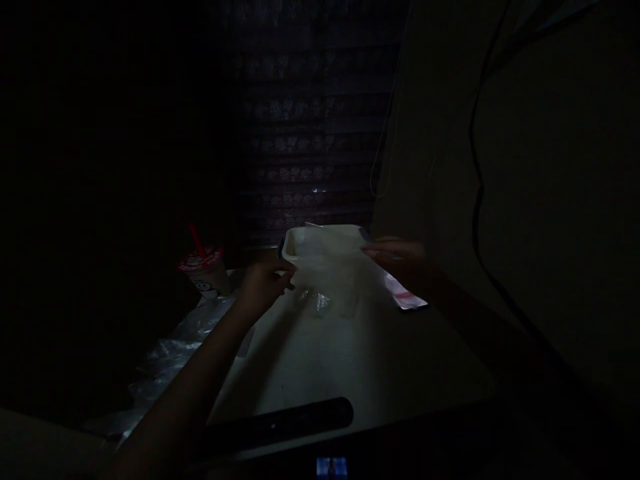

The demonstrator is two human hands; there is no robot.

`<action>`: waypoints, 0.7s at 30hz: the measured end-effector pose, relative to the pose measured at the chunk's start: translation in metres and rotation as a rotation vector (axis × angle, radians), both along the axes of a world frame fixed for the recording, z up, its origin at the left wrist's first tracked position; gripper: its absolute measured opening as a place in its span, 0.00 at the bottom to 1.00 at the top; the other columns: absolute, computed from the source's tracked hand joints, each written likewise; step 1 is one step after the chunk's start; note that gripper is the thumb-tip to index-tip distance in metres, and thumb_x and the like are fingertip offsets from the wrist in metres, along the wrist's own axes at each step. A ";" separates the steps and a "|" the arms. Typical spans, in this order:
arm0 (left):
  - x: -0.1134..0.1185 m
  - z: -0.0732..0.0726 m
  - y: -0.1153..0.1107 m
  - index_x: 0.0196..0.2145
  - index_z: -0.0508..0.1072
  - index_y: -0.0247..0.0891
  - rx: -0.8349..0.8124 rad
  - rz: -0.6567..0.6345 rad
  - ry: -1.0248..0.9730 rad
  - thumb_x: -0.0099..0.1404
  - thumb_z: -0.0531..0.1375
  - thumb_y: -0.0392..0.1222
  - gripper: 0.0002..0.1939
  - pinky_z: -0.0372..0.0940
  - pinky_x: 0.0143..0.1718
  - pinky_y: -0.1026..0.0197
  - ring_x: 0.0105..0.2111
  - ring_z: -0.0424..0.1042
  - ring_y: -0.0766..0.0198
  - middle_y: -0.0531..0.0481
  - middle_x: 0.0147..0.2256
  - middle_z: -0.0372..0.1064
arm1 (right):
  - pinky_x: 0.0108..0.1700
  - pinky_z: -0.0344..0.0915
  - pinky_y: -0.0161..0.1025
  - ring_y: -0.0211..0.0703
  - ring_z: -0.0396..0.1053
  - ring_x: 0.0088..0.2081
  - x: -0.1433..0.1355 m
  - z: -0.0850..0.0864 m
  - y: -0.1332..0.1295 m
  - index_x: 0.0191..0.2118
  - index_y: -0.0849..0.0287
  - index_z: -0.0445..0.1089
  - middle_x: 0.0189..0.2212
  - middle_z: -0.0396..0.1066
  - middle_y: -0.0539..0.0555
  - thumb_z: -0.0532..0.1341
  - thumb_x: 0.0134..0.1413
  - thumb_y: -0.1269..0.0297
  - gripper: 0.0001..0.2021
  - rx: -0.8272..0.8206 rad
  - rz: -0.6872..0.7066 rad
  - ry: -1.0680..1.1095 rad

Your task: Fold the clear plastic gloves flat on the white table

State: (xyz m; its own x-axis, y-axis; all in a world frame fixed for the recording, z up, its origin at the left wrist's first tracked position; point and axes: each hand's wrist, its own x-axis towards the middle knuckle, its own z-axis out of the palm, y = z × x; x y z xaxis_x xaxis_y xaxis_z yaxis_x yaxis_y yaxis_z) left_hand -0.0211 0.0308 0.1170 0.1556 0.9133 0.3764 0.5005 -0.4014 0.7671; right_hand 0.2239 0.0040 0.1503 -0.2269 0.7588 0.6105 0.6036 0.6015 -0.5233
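Note:
The light is very dim. My left hand (pixel 265 285) is closed in a pinch at the near left of a pale, translucent plastic bag (pixel 333 270). My right hand (pixel 397 251) is closed at the bag's far right side, so the thin plastic spans the gap between both hands. Its lower part catches a small glint. A white tray or bin (pixel 289 245) with rounded corners stands just behind, partly hidden by the plastic. What lies inside the bag or the bin cannot be made out.
A lidded drink cup (pixel 207 277) with a red straw stands at the left, near crumpled clear plastic (pixel 173 353). A lit phone (pixel 406 295) lies below my right hand. A long black object (pixel 285 419) lies along the near edge of the white table (pixel 320 373).

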 end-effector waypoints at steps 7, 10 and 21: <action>-0.015 -0.033 -0.035 0.28 0.71 0.35 0.121 -0.046 0.137 0.53 0.51 0.43 0.11 0.65 0.32 0.62 0.35 0.69 0.61 0.45 0.36 0.70 | 0.43 0.58 0.41 0.40 0.61 0.44 0.006 -0.049 -0.046 0.36 0.56 0.68 0.38 0.68 0.53 0.52 0.50 0.69 0.09 0.286 0.139 -0.290; -0.022 -0.057 -0.040 0.31 0.70 0.36 0.122 -0.035 0.323 0.56 0.49 0.41 0.12 0.65 0.31 0.63 0.35 0.69 0.62 0.45 0.38 0.69 | 0.42 0.59 0.41 0.41 0.60 0.45 0.004 -0.091 -0.055 0.36 0.57 0.67 0.40 0.67 0.54 0.51 0.51 0.69 0.09 0.264 0.165 -0.379; -0.015 -0.071 -0.063 0.45 0.64 0.37 0.246 0.002 0.635 0.58 0.45 0.34 0.18 0.63 0.39 0.59 0.40 0.67 0.61 0.45 0.41 0.67 | 0.48 0.53 0.46 0.44 0.58 0.46 -0.022 -0.149 -0.081 0.41 0.59 0.64 0.43 0.65 0.56 0.54 0.47 0.57 0.16 -0.026 0.360 -0.485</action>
